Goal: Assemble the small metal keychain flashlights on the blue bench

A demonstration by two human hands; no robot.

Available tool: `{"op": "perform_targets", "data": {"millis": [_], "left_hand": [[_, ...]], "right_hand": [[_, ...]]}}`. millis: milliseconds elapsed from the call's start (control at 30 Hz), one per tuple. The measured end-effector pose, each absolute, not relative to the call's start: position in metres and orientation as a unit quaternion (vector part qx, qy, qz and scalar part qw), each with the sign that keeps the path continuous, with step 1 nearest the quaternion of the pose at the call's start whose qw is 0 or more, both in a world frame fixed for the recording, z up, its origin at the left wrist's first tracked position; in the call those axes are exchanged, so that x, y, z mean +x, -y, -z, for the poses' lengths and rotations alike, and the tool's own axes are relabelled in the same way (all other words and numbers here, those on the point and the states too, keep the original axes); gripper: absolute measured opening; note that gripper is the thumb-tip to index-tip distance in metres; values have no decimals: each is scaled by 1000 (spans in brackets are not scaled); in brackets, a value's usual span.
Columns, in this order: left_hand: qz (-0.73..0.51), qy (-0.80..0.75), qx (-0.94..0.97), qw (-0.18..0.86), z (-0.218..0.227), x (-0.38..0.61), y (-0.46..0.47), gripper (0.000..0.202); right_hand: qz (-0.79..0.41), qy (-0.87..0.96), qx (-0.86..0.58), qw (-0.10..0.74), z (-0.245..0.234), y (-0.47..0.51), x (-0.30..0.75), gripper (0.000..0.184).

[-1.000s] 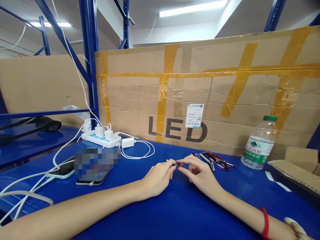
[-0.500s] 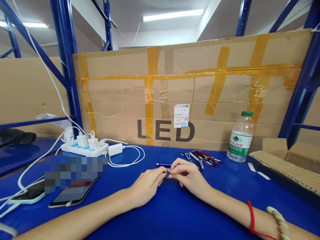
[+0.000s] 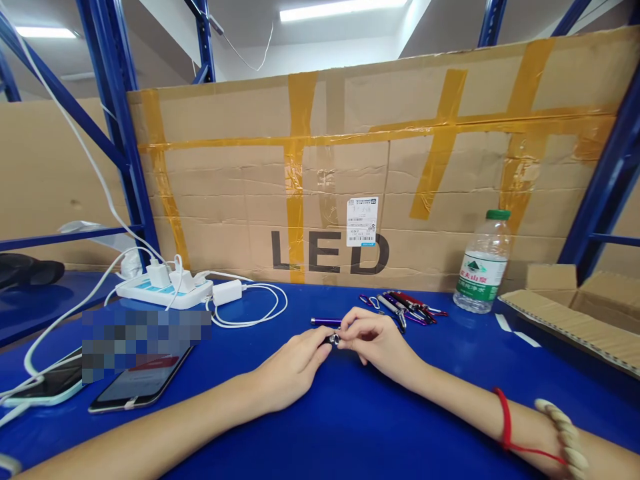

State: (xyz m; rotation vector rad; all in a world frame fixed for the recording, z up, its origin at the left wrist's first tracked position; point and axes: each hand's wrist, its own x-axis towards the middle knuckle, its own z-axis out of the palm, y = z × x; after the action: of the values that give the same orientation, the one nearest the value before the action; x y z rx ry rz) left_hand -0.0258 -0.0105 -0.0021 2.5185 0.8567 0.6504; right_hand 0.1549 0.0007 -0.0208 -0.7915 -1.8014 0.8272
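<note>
My left hand (image 3: pixel 293 365) and my right hand (image 3: pixel 375 341) meet fingertip to fingertip on the blue table (image 3: pixel 350 427). Between them they pinch a small dark metal part (image 3: pixel 334 339), too small to name. A purple pen-like tube (image 3: pixel 326 323) lies on the table just behind my fingers, its right end hidden by my right hand. Behind my right hand lies a heap of several small coloured pen-like pieces with clips (image 3: pixel 403 305). A red string and a bead bracelet circle my right wrist.
A taped cardboard sheet marked LED (image 3: pixel 350 180) walls the back. A water bottle (image 3: pixel 483 263) stands at right, an open cardboard box (image 3: pixel 580 307) beyond it. At left are a power strip with chargers (image 3: pixel 163 287), white cables and two phones (image 3: pixel 137 387).
The view has swung right and settled, so everything sits further left in frame. My hands stay together on the small part; the purple tube behind them has come into sight.
</note>
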Motion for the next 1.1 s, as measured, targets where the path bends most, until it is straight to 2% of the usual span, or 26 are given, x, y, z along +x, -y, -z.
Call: {"op": "perform_targets", "data": {"millis": [400, 567, 833, 1100], "left_hand": [[-203, -316, 902, 210, 4, -26, 13, 7], [-211, -309, 911, 171, 6, -27, 11, 8], [-257, -301, 913, 97, 11, -27, 9, 10], [-256, -339, 901, 92, 11, -26, 10, 13]], "right_hand": [[-348, 752, -333, 450, 21, 4, 156, 24], [-344, 749, -341, 453, 20, 4, 155, 30], [-351, 749, -350, 440, 20, 3, 154, 29], [-382, 728, -360, 441, 20, 1, 153, 32]]}}
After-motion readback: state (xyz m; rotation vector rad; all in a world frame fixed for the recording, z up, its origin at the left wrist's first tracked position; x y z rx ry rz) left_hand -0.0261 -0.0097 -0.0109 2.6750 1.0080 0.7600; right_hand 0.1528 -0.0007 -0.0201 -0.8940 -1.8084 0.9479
